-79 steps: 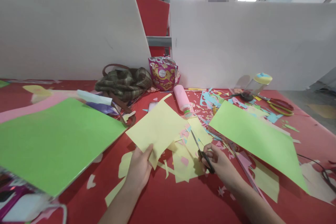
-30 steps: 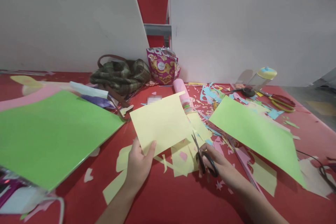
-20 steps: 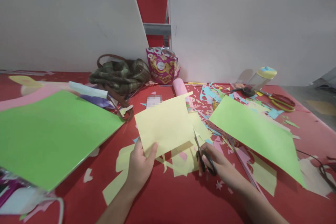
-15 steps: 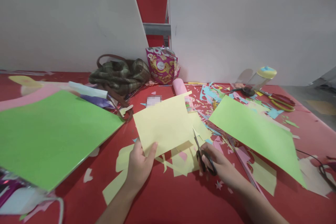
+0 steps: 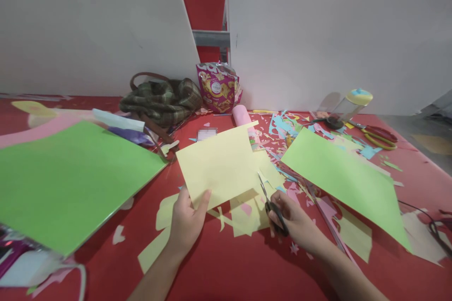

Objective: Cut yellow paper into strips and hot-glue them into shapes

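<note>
The left hand (image 5: 189, 223) has a closed grip on the lower corner of a pale yellow sheet (image 5: 219, 167), thumb on top and fingers beneath, holding it tilted above the middle of the red desk (image 5: 219, 268). A narrow strip juts from the sheet's far right corner, over a pink bottle (image 5: 241, 116) that lies on its side toward the desk's far edge. The right hand (image 5: 287, 216) has its grip closed round the handles of the black scissors (image 5: 272, 209), whose blades point away from the wearer, their tips right beside the sheet's right side; whether they touch it, I cannot tell. Under and around both lie yellow scraps (image 5: 243, 216), with pink and blue cuttings (image 5: 282, 127) scattered toward the far edge. A large green sheet (image 5: 77, 183) covers much of the desk's left side, and a lighter green sheet (image 5: 348, 183) slants toward the right edge. Along the far edge, by white panels (image 5: 318, 37), are a plaid cloth bag (image 5: 164, 101) and, next to it, an upright purple snack bag (image 5: 217, 87). Near the far right corner are a tilted clear container (image 5: 348, 108) with a yellow lid and scissors with red and yellow handles (image 5: 379, 136)
</note>
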Demonstrator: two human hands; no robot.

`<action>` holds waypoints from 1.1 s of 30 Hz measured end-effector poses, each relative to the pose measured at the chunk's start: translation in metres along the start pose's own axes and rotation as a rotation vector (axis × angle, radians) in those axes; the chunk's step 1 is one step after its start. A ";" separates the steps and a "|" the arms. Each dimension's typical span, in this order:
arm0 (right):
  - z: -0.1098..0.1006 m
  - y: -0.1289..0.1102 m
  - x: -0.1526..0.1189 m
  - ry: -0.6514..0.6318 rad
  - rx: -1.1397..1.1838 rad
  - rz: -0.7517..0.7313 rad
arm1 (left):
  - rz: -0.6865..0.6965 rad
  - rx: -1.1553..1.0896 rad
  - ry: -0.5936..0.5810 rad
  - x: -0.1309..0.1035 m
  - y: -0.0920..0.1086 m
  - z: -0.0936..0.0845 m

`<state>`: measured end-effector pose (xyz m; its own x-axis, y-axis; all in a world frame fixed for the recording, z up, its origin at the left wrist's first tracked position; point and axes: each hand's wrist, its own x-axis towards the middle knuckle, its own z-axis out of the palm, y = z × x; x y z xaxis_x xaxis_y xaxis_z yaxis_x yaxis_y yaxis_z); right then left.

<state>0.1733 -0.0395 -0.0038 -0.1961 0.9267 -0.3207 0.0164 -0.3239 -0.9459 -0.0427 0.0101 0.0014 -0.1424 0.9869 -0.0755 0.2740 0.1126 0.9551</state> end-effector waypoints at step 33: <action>0.006 0.003 0.003 0.053 0.131 -0.029 | 0.215 0.072 0.042 0.002 -0.004 0.001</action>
<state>0.1667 -0.0389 -0.0077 -0.1428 0.9435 -0.2991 -0.1171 -0.3162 -0.9414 -0.0427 0.0122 -0.0030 -0.1126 0.9836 0.1409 0.3692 -0.0903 0.9250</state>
